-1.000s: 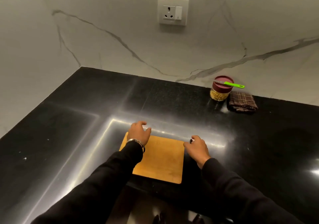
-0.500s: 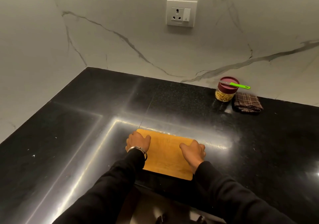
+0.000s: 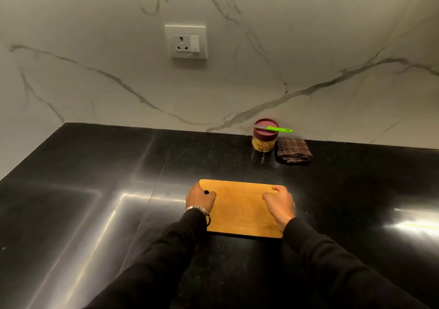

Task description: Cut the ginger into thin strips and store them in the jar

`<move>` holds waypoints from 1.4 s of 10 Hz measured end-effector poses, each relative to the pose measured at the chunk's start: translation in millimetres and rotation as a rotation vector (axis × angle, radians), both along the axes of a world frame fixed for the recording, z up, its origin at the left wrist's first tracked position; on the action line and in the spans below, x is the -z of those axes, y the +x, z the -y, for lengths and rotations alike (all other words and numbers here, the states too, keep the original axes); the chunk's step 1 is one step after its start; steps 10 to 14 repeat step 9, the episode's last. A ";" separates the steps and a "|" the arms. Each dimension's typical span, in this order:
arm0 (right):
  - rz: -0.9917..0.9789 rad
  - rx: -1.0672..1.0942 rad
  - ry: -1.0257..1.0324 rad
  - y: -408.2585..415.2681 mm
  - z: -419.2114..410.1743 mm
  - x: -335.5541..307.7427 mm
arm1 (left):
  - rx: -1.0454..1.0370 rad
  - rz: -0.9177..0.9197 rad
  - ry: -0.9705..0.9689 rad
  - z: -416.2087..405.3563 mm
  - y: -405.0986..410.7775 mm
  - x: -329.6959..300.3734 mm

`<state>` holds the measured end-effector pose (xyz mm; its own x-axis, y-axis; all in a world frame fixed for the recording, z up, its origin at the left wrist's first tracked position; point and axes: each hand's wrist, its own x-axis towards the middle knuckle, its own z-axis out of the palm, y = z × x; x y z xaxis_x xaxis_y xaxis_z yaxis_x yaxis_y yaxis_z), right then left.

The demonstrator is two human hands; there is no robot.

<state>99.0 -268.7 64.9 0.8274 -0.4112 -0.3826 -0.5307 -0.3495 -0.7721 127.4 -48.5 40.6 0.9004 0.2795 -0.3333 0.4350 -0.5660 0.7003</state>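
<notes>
The wooden cutting board (image 3: 241, 210) is gripped at both short edges — the left hand (image 3: 199, 198) by the hanging hole, the right hand (image 3: 280, 205) opposite. Stiff and flat, it is best taken by those edges. Well beyond, the lidded jar (image 3: 264, 137) holds what appear to be ginger strips — a green-handled knife (image 3: 275, 129) balanced across its lid, easily dislodged.

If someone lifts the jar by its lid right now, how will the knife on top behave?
Likely unstable: the knife lies loose across the jar's flat maroon lid, with its green handle overhanging the rim. A tilt would probably slide it off. The jar itself looks squat, so tipping seems unlikely.
</notes>
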 end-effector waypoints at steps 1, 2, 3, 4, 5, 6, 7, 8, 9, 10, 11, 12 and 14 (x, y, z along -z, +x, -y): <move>-0.012 0.002 0.044 20.6 34.2 3.4 | 0.022 0.023 -0.101 28.6 16.5 -10.6; 0.002 0.002 0.098 41.1 58.3 3.0 | 0.032 0.012 -0.137 45.8 35.0 -14.3; -0.001 -0.018 0.147 56.4 72.3 -5.6 | 0.039 -0.001 -0.153 52.3 53.8 -13.8; 0.000 -0.053 0.163 71.7 82.2 -2.2 | 0.056 -0.027 -0.156 55.4 69.8 -13.2; -0.010 -0.058 0.185 82.6 85.8 1.0 | 0.063 -0.066 -0.146 55.6 83.6 -9.2; -0.006 -0.068 0.201 90.3 88.3 8.1 | 0.074 -0.078 -0.145 56.3 90.3 -6.9; -0.014 -0.082 0.217 92.8 90.4 10.1 | 0.080 -0.078 -0.158 55.9 91.2 -9.1; 0.012 -0.075 0.229 90.5 92.2 13.0 | 0.095 -0.048 -0.179 54.7 88.5 -5.9; 0.077 -0.035 0.201 81.5 87.9 9.2 | 0.096 0.056 -0.184 53.0 80.7 -6.5; 0.077 -0.035 0.201 81.5 87.9 9.2 | 0.096 0.056 -0.184 53.0 80.7 -6.5; 0.077 -0.035 0.201 81.5 87.9 9.2 | 0.096 0.056 -0.184 53.0 80.7 -6.5; 0.077 -0.035 0.201 81.5 87.9 9.2 | 0.096 0.056 -0.184 53.0 80.7 -6.5; 0.077 -0.035 0.201 81.5 87.9 9.2 | 0.096 0.056 -0.184 53.0 80.7 -6.5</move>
